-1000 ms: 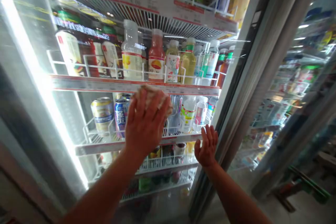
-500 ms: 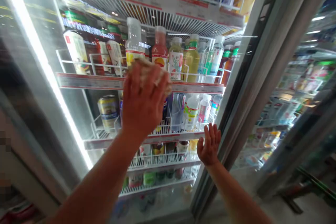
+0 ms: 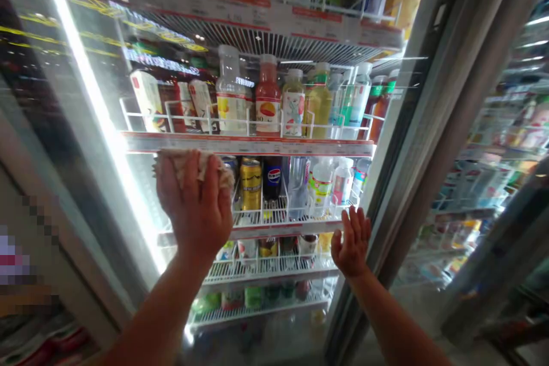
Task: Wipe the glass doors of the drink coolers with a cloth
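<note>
A crumpled beige cloth (image 3: 199, 166) lies beneath the fingers of my left hand (image 3: 195, 206), flattened against the glass door (image 3: 240, 331) of a drinks cooler. The fingers are bent over the cloth, and part of it shows past the fingertips. My right hand (image 3: 354, 243) rests palm forward with fingers stretched, at the right side of the glass beside the metal door frame (image 3: 412, 148). It holds nothing. Behind the glass, a gold can (image 3: 251, 183) and a dark blue Pepsi bottle (image 3: 271, 177) stand to the right of my left hand.
Wire shelves (image 3: 257, 146) with price strips carry several bottles and cans inside the cooler. A bright light strip (image 3: 100, 100) runs down the left side. Another glass-fronted cooler (image 3: 484, 177) with drinks stands to the right. Lights and lettering reflect in the glass.
My left hand has moved left and down across the glass with the cloth. My right hand stays near the frame. The view has shifted slightly.
</note>
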Demonstrator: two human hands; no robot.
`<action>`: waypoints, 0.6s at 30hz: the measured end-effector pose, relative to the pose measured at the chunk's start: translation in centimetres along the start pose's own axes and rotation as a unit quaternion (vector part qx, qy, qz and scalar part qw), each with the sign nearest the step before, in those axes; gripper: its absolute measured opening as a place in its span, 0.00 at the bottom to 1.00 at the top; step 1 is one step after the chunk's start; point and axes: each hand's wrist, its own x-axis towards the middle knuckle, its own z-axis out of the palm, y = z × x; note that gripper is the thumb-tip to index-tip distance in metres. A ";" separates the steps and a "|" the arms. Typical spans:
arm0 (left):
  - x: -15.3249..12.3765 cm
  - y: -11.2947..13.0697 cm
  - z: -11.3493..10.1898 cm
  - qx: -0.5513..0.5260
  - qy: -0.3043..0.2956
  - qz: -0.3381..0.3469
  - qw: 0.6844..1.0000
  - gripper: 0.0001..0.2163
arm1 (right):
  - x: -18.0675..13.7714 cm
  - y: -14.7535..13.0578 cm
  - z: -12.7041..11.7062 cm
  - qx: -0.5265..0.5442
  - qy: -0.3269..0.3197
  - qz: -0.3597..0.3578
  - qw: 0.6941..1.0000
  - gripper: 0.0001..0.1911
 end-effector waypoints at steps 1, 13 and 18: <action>-0.3 0.3 0.1 -0.005 0.001 -0.009 1.000 0.33 | 0.0 0.0 0.0 -0.001 0.000 0.001 1.000 0.36; -7.9 6.8 1.0 -0.228 -0.140 0.124 0.956 0.32 | 3.8 -6.7 -1.8 0.178 0.006 -0.016 0.984 0.34; -9.1 4.6 0.2 -0.311 -0.099 0.102 0.940 0.35 | 4.9 -12.3 -0.2 0.184 -0.091 -0.106 0.973 0.30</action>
